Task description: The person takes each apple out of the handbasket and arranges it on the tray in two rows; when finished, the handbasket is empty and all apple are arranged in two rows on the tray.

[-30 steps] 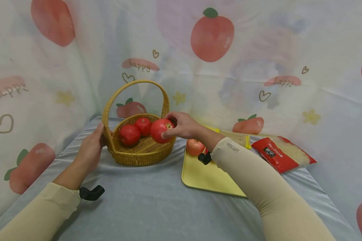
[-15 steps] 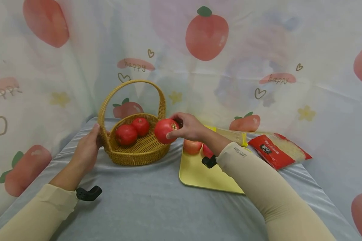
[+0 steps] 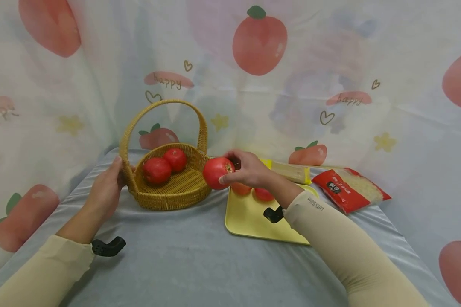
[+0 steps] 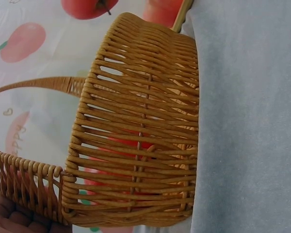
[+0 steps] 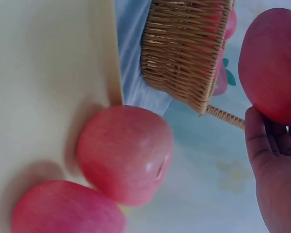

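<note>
My right hand [image 3: 249,170] pinches a red apple [image 3: 214,174] between thumb and fingers, in the air just off the basket's right rim. The thumb and fingers at the held apple [image 5: 274,68] also show in the right wrist view. The wicker basket [image 3: 170,201] stands on the table with two red apples [image 3: 157,171] in its left half. At its left side my left hand [image 3: 105,187] grips the foot of the basket handle [image 3: 126,164], thumb in front. Those fingers [image 4: 12,218] are partly hidden behind the weave in the left wrist view.
Right of the basket lies a yellow tray [image 3: 253,221] with two apples [image 3: 264,195] near its back edge. Behind it are a yellow-ended clear packet [image 3: 292,172] and a red food bag [image 3: 345,192]. A printed curtain [image 3: 230,111] closes off the back.
The right hand has carried the apple rightward, from over the basket's right rim to just outside it. My left hand stays at the handle. The view has shifted slightly to the right.
</note>
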The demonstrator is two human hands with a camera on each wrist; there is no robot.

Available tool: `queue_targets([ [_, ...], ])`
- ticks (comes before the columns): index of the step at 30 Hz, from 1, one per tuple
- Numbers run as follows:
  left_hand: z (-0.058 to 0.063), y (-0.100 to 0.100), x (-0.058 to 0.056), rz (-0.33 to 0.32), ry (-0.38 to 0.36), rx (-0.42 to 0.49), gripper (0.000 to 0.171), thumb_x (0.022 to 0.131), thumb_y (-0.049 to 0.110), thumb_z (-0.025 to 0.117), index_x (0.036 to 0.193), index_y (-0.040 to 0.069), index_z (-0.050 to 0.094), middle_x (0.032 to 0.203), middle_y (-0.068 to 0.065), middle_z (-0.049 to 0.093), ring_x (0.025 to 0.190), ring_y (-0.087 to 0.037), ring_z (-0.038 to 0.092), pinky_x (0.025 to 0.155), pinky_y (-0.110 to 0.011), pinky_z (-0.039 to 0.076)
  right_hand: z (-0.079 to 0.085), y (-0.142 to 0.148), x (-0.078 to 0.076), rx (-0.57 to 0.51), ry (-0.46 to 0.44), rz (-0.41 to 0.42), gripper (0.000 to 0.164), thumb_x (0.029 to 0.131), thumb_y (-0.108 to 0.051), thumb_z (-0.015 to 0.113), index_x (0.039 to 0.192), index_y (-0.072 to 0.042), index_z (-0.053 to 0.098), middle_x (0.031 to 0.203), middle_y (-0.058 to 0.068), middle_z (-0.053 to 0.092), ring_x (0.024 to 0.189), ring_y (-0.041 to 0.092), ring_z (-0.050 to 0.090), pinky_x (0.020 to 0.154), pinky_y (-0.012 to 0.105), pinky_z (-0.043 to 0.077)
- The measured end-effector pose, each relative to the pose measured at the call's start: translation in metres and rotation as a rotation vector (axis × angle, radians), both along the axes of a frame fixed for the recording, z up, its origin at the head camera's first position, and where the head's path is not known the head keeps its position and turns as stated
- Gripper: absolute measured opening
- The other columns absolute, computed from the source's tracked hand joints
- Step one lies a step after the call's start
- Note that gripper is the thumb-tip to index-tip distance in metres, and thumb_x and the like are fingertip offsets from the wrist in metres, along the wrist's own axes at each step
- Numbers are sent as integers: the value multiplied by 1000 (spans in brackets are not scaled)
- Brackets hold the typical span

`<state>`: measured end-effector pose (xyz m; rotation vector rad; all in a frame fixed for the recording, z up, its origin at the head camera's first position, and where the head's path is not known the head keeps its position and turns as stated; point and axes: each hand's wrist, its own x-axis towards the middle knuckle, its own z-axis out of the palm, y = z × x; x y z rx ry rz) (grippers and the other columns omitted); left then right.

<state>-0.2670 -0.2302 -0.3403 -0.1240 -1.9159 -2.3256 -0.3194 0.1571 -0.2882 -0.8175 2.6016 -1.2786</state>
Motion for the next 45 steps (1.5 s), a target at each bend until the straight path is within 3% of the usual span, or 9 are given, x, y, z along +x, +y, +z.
queue_targets([
  [9,2,2,2,9,-18,-6,43,106,54,49,105,13,64,104,9,60,105,-4,54,92,-17,40,-18,19,11,24,-23,-50,63,78,-27,87,132,-8,59,124,8,68,112,24,66,95,39,57],
  [18,0,1,6,-2,3,-11,45,108,53,47,105,13,64,103,10,59,104,-3,54,93,-16,39,-35,32,20,74,-4,-34,62,80,-33,86,132,-11,59,122,4,67,109,22,64,90,37,57],
  [24,-1,0,5,-20,10,16,43,108,52,46,106,13,65,102,9,61,105,-4,55,93,-16,39,-44,38,25,56,-2,-12,56,79,-26,87,128,-16,61,120,0,68,108,20,65,90,37,57],
  [31,-1,0,5,-17,9,0,43,108,53,46,105,14,65,102,8,63,105,-5,57,93,-16,40,-54,45,32,193,53,-67,64,78,-39,85,130,-12,60,120,1,69,107,17,62,90,36,55],
  [45,-2,0,5,-12,17,-54,47,108,55,44,109,12,62,103,9,60,104,-6,57,90,-17,40,-63,50,35,227,15,-58,62,79,-38,85,129,-9,62,118,0,69,104,15,63,91,34,55],
])
